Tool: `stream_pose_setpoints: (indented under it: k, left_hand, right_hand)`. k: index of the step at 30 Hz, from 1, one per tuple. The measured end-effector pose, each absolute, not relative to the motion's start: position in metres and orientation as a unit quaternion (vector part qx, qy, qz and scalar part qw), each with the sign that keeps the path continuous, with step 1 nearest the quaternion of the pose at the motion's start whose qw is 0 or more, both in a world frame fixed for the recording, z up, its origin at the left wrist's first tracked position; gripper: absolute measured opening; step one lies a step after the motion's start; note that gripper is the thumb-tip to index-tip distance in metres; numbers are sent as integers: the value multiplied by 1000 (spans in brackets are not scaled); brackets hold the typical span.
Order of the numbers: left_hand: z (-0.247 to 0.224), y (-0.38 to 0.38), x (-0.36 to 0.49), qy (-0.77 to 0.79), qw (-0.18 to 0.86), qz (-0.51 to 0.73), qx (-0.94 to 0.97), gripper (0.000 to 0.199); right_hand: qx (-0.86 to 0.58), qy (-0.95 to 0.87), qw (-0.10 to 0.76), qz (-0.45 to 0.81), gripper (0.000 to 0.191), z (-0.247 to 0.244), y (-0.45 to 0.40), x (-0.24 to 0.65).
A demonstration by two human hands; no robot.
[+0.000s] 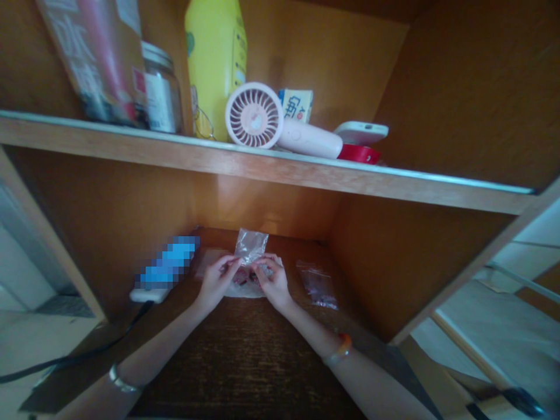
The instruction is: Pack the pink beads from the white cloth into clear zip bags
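Observation:
A small clear plastic bag (pixel 251 245) is held upright between my two hands at the middle of the lower shelf. My left hand (pixel 217 282) pinches its lower left edge, and my right hand (pixel 273 283) pinches the lower right edge. Beneath the fingers lies a whitish sheet or bag (pixel 245 290) with small dark and reddish pieces on it, partly hidden by my hands. To the right rest some clear zip bags (pixel 319 286) with small contents too blurred to name. Another pale, flat clear bag (pixel 207 261) lies behind my left hand.
At the left, a pixelated blue-screened device (pixel 168 262) stands with a black cable (pixel 96 351). The upper shelf edge (pixel 262 169) crosses above my hands, bearing a pink fan (pixel 255 115), yellow bottle (pixel 216 64), jar (pixel 161 93) and phone (pixel 362 132).

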State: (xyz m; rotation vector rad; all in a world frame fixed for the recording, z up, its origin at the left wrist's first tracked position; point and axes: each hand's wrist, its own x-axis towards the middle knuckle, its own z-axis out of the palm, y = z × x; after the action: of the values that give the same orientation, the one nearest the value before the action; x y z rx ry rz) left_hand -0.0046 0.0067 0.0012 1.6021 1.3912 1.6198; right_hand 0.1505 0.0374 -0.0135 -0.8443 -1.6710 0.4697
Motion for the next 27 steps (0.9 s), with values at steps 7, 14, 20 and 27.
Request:
stream_pose_setpoints:
  k: [7, 14, 20, 27]
  left_hand:
    - [-6, 11, -6, 482, 228, 576, 620, 22]
    - [-9, 14, -8, 484, 200, 574, 629, 20]
    - [-11, 14, -6, 466, 219, 578, 634, 20]
    - [-8, 10, -4, 453, 242, 547, 661, 20]
  right_hand:
    - [-363, -711, 570, 193, 10, -12, 37, 151]
    - [-363, -712, 567, 198, 7, -13, 37, 150]
    - [-361, -720, 567, 172, 6, -15, 38, 148]
    - [-360, -743, 540, 164, 6, -13, 37, 150]
